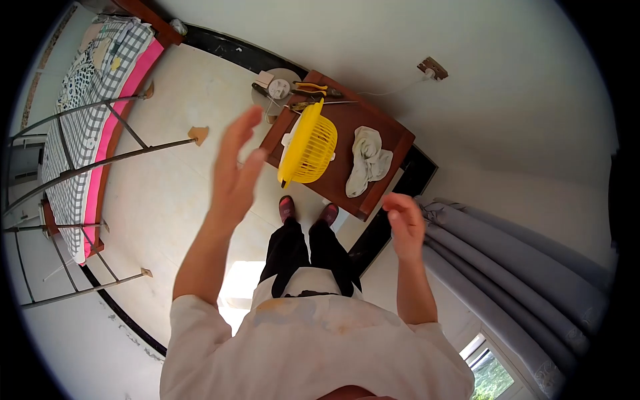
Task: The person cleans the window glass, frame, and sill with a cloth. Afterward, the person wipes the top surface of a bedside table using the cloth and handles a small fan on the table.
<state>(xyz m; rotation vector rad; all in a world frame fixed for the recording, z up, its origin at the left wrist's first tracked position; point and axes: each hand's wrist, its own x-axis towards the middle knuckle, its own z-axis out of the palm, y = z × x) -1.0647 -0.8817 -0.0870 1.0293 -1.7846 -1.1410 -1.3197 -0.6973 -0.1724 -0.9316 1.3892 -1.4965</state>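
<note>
A yellow slatted plastic basket (317,148) stands tilted on its side on a reddish-brown wooden table (341,185), with something white partly hidden behind it. My left hand (237,163) is raised to the left of the basket, slightly blurred, its fingers and thumb apart and holding nothing. Right of the basket, a crumpled whitish cloth (367,162) lies on the table. My right hand (405,225) is held up beyond the table's lower right corner, fingers loosely curved, touching nothing. Yellow-handled pliers (311,87) lie at the table's far edge among other tools.
A round stool (288,75) bearing small items adjoins the table. At left are a bed with a checked cover (100,67) and a metal frame (100,162) on the floor. Grey curtains (493,267) hang at right. A cable runs to a wall socket (433,68).
</note>
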